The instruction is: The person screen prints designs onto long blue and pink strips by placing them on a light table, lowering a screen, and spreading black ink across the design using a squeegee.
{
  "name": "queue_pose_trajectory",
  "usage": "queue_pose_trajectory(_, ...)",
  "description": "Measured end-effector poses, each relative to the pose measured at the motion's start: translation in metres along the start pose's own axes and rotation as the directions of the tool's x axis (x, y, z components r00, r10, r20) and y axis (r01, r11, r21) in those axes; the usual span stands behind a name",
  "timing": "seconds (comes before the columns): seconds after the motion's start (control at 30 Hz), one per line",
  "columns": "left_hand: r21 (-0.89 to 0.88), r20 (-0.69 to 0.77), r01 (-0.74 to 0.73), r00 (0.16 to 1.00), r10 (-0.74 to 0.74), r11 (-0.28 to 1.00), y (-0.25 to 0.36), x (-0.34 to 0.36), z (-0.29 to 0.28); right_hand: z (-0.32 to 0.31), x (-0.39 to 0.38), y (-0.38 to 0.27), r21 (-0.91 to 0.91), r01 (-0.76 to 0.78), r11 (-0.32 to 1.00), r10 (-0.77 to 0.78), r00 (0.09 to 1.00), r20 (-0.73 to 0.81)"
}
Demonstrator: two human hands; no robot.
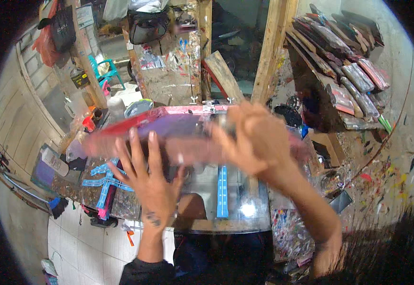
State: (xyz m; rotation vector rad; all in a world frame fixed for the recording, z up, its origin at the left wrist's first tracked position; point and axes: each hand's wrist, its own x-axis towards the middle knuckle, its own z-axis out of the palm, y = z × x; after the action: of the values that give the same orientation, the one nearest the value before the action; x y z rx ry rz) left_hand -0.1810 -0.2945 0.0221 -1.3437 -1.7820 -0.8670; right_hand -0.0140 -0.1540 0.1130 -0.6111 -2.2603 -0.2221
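Holding a red-framed screen (169, 130) up over the glass-topped surface (235, 209), I have both hands on it. My left hand (152, 183) presses flat against its near side, fingers (133, 147) spread wide and gripping nothing. My right hand (252, 140) curls over the frame's right end, fingers closed around it. The screen is blurred, tilted, with blue strips (222, 190) lying on the glass beneath.

I see a flat rectangular printing frame (169, 135) with a red-pink border and a purplish middle panel, blurred by motion. It sits raised above the paint-spattered glass table (245, 209), tilted, with its far edge higher near the wooden post. My left hand (150, 183) spreads open under its near edge; my right hand (249, 140) grips its right side.
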Motion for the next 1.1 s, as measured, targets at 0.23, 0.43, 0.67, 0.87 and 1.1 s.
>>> queue_pose_trajectory(0.23, -0.199, 0.682, -0.108, 0.698, 0.217, 0.974, -0.039, -0.152, -0.009, 0.067, -0.154, 0.002, 0.101, -0.243, 0.965, 0.112, 0.725, 0.680)
queue_pose_trajectory(0.43, -0.318, 0.714, 0.117, 0.682, 0.157, 0.941, -0.042, -0.166, -0.011, 0.079, -0.225, 0.014, 0.133, -0.195, 0.972, 0.022, 0.637, 0.770)
queue_pose_trajectory(0.67, -0.228, 0.780, 0.123, 0.617, 0.106, 0.966, -0.051, -0.211, 0.003, 0.212, -0.130, 0.125, 0.081, 0.007, 0.997, -0.052, 0.823, 0.566)
queue_pose_trajectory(0.87, -0.271, 0.811, 0.131, 0.564, 0.153, 0.954, -0.052, -0.192, 0.004, 0.315, 0.004, 0.248, 0.265, 0.067, 0.962, -0.210, 0.802, 0.559)
queue_pose_trajectory(1.1, -0.273, 0.834, 0.207, 0.538, 0.124, 0.939, -0.058, -0.231, 0.018, 0.318, -0.003, 0.229, -0.094, -0.148, 0.985, 0.174, 0.757, 0.630)
